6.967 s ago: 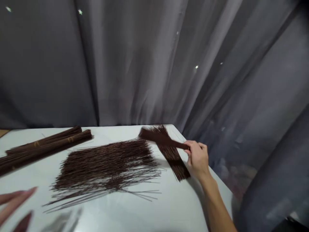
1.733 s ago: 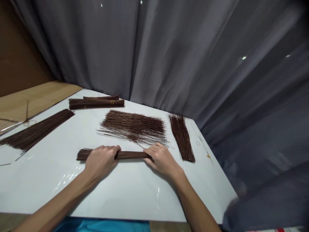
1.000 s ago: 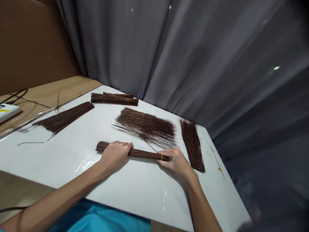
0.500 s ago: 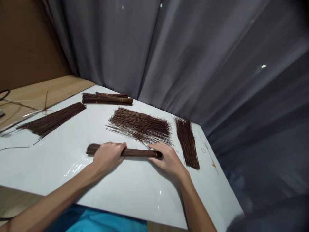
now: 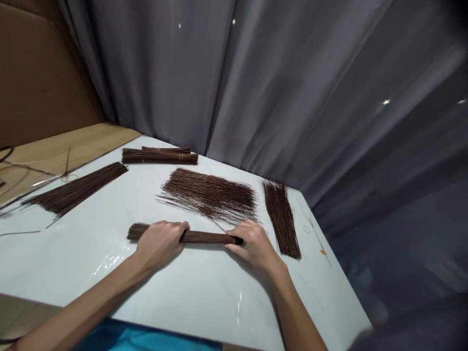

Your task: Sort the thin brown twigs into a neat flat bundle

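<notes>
A bundle of thin dark brown sticks lies crosswise just above the near part of the white tabletop. My left hand is wrapped round it left of the middle, with the frayed left end sticking out past the fist. Around the right end, my right hand closes with thumb and fingers, and a small yellowish band shows there. Just beyond the bundle, a loose spread of similar sticks lies flat; a few of its thin strands reach toward my right hand.
Banded bundles lie at the back left of the white table. A fanned pile of sticks is at the left, another pile at the right. A grey curtain hangs behind; a thin ring lies near the right edge.
The view has shifted slightly, so everything sits a little lower and further left. Around the right end, my right hand's fingers have closed in further; my left hand keeps its hold.
</notes>
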The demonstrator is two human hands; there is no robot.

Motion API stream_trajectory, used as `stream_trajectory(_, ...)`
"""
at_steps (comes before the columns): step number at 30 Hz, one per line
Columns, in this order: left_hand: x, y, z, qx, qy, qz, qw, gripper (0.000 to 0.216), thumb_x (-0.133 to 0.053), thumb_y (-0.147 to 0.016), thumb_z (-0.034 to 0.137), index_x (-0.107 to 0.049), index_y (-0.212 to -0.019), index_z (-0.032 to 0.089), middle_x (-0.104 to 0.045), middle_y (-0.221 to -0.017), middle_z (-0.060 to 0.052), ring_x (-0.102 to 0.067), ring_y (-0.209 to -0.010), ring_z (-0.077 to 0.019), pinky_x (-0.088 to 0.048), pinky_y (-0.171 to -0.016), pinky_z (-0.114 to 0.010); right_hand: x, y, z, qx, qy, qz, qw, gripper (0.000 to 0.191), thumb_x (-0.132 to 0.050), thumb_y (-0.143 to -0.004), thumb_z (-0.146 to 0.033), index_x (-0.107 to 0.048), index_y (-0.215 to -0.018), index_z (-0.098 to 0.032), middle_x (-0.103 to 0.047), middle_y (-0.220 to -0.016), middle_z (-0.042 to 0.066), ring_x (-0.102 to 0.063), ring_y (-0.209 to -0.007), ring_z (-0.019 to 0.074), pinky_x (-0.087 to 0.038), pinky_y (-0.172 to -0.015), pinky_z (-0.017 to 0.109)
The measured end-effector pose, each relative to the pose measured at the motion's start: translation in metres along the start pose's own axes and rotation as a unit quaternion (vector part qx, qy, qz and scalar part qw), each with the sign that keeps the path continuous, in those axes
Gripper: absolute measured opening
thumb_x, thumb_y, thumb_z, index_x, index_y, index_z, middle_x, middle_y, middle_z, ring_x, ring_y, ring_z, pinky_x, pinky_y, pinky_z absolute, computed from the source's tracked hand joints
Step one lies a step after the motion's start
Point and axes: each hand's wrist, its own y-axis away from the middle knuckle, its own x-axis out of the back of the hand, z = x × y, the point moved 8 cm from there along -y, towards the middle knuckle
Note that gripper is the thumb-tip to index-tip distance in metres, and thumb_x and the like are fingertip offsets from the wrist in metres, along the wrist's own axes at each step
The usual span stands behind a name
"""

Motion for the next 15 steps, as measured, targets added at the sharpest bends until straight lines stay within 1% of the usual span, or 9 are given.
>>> stream_trajectory(5, 0.0002, 0.0002, 0.0010, -0.007, 0.005, -0.006, 1.000, 0.036, -0.056, -0.088, 0.015, -0.075, -0.116, 0.027, -0.082, -0.099, -0.006, -0.075, -0.088, -0.0293, -0.045, -0.071, -0.038, 0.0023, 0.0030, 0.0090, -0.008, -0.049, 0.020, 0.999, 0.025, -0.093, -0.083, -0.027, -0.083, -0.105, -0.024, -0.079, -0.092, 0.004, -0.070, -0.085, 0.0237, -0.053, -0.085, 0.038)
stream_trajectory(10, 0.0046, 0.0019, 0.0020, 0.002, 0.015, -0.010, 1.000, 0.029, -0.056, -0.091, 0.017, -0.076, -0.111, 0.025, -0.081, -0.098, -0.007, -0.075, -0.089, -0.0289, -0.048, -0.073, -0.038, 0.0033, 0.0043, 0.0112, -0.019, -0.096, 0.023, 0.995, 0.023, -0.092, -0.084, -0.026, -0.084, -0.106, -0.024, -0.078, -0.094, 0.006, -0.070, -0.086, 0.0231, -0.056, -0.078, 0.034)
stream_trajectory(15, 0.0067, 0.0024, 0.0021, 0.009, 0.028, -0.017, 0.999, 0.029, -0.057, -0.091, 0.018, -0.076, -0.112, 0.026, -0.082, -0.099, -0.007, -0.075, -0.090, -0.0284, -0.048, -0.076, -0.037, 0.0083, 0.0050, 0.0076, 0.000, -0.094, 0.040, 0.995, 0.023, -0.091, -0.085, -0.027, -0.084, -0.107, -0.022, -0.077, -0.095, 0.008, -0.070, -0.086, 0.0237, -0.059, -0.077, 0.037)
